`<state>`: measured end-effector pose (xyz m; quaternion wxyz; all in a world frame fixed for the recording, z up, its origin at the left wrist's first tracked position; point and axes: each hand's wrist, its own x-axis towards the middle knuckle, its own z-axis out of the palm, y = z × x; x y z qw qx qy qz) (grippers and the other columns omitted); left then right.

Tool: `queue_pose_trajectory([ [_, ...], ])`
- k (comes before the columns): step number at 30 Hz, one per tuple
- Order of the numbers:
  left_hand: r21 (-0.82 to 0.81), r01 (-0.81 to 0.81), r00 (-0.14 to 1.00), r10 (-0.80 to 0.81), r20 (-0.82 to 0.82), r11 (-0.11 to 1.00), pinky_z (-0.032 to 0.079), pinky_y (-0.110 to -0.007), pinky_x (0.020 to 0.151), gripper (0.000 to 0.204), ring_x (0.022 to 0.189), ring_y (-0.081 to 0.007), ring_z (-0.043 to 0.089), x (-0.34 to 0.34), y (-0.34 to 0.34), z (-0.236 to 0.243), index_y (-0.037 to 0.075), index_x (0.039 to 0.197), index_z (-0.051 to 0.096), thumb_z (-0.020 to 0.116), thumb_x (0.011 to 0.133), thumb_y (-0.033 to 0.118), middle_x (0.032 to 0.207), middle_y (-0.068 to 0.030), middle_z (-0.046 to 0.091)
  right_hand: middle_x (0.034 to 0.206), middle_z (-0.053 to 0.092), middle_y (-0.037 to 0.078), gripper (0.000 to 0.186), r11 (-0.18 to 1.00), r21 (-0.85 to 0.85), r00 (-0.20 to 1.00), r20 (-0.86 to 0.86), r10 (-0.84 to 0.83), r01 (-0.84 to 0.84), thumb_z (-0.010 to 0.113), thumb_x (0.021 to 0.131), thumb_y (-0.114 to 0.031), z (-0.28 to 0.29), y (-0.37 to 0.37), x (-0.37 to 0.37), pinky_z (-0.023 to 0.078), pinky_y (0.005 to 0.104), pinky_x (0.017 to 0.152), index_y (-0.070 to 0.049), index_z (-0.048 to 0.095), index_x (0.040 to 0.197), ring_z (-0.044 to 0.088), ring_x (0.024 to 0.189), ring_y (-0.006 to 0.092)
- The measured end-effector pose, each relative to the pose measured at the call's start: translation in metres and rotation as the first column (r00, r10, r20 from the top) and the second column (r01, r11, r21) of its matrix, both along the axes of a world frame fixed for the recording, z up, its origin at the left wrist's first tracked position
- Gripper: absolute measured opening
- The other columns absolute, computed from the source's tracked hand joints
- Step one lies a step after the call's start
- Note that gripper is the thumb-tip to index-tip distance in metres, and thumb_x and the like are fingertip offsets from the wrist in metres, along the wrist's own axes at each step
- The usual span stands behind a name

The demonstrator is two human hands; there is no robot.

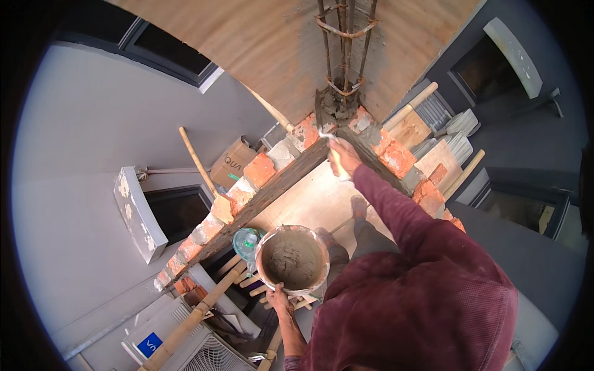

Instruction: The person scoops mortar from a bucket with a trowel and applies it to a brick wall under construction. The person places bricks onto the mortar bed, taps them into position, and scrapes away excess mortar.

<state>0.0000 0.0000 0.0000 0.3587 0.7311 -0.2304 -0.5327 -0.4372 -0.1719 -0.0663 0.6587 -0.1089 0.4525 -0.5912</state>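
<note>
The trowel (327, 135) is at the corner of the brick wall (260, 170), pointing forward and slightly left from the nearer right hand (346, 157), closed around it. The left hand (280, 298), curled, holds the bucket's (258, 263) near rim.

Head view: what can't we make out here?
All head view:
Bucket bottom: hidden by its rim and the mortar inside.
Rebar tops: cut off by the upper edge.
Tool in right hand: working end too small and unclear against mortar.
</note>
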Motion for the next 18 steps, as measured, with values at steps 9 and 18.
queue_pose_trajectory([
  [9,-0.02,-0.096,0.995,0.095,-0.022,0.995,0.047,-0.03,0.083,0.03,0.083,-0.0173,0.06,0.009,0.035,-0.016,0.0,0.101,0.062,0.056,0.072,-0.007,0.094,-0.0033,0.064,0.063,0.046,0.005,0.033,0.897,0.085,0.896,0.063,-0.439,0.434,0.042,0.096,-0.042,-0.004,-0.046,0.075,0.042,0.0335,0.036,-0.013,0.045,0.111,0.046,0.04,0.0168],
  [18,0.048,-0.1,0.995,0.101,0.001,0.994,0.05,-0.032,0.075,0.024,0.078,-0.0174,0.061,-0.019,0.033,0.003,0.002,0.095,0.063,0.056,0.074,-0.005,0.09,-0.0047,0.064,0.065,0.049,0.007,0.038,0.804,0.442,0.751,0.345,-0.562,0.398,0.042,0.095,-0.045,-0.081,-0.124,0.008,0.043,0.0393,0.037,-0.008,0.049,0.1,0.049,0.04,0.0221],
])
